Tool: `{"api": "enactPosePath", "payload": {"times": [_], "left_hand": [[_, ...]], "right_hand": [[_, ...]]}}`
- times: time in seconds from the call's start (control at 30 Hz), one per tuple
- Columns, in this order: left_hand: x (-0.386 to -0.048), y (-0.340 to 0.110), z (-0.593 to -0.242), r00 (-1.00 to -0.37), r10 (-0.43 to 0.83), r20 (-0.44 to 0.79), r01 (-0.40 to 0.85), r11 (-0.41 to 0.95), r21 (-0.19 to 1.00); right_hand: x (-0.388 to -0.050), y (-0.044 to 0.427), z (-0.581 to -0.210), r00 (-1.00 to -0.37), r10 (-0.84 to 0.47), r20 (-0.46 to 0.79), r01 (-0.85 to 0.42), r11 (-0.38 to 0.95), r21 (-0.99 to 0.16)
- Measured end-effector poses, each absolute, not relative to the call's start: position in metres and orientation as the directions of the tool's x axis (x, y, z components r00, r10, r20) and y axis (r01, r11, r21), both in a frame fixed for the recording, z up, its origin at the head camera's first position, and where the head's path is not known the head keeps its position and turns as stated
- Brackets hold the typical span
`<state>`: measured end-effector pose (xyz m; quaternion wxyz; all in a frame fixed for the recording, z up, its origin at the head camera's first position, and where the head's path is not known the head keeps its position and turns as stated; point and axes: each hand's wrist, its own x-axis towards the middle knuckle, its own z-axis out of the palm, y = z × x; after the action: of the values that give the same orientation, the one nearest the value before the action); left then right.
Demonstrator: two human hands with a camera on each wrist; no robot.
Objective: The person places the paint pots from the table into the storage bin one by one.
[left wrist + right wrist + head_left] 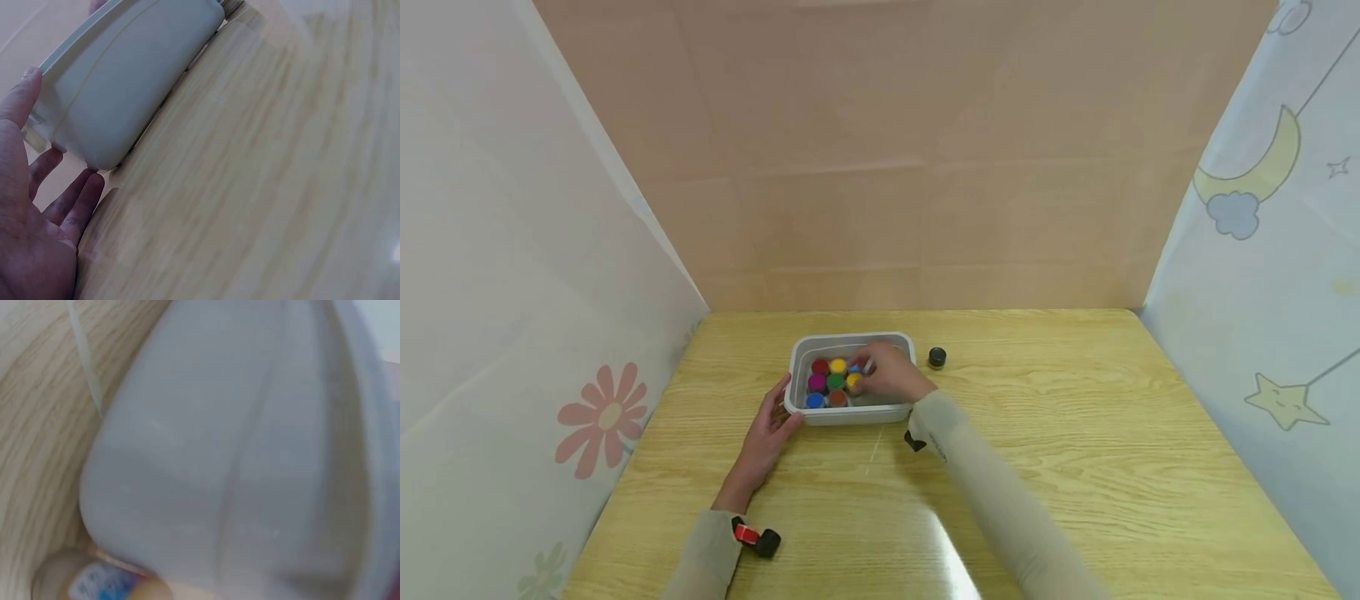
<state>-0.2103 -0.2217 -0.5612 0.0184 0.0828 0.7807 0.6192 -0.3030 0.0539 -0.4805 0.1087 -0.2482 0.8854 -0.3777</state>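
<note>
A white plastic bin [850, 415] stands on the table, holding several small round paint jars in red, yellow, purple, green, blue and brown. My left hand [765, 433] holds the bin's near left corner, thumb by the front rim and fingers against the end wall. In the left wrist view, the fingertips of the left hand [37, 206] touch the outside of the bin [119, 81]. My right hand [891, 372] reaches in over the right side, its blurred fingers pinching a blue jar [854, 367] beside a yellow jar [854, 382]. Right wrist view does not show the fingers.
A small black-topped jar [937, 357] stands on the table just right of the bin. The wooden table [1075, 433] meets a brown paper backdrop [925, 208] behind, with patterned white sheets at left and right.
</note>
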Motion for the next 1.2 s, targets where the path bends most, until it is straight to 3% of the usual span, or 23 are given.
{"api": "enactPosePath", "payload": {"times": [0.23,0.57,0.8,1.2], "left_hand": [[-0.212,-0.221,-0.558,-0.988,0.146,0.059,0.093,0.238,0.967],[-0.213,-0.220,-0.554,-0.986,0.151,0.066,0.098,0.219,0.971],[-0.212,-0.221,-0.557,-0.987,0.145,0.071,0.103,0.229,0.968],[-0.210,-0.221,-0.561,-0.984,0.160,0.074,0.108,0.222,0.969]], "right_hand": [[-0.298,0.081,-0.457,-0.848,-0.527,0.054,-0.396,0.563,-0.725],[-0.283,0.141,-0.447,-0.899,-0.425,0.102,-0.338,0.528,-0.779],[-0.272,0.169,-0.464,-0.917,-0.398,0.023,-0.248,0.524,-0.815],[-0.261,0.177,-0.501,-0.863,-0.492,-0.115,-0.179,0.511,-0.841]]}}
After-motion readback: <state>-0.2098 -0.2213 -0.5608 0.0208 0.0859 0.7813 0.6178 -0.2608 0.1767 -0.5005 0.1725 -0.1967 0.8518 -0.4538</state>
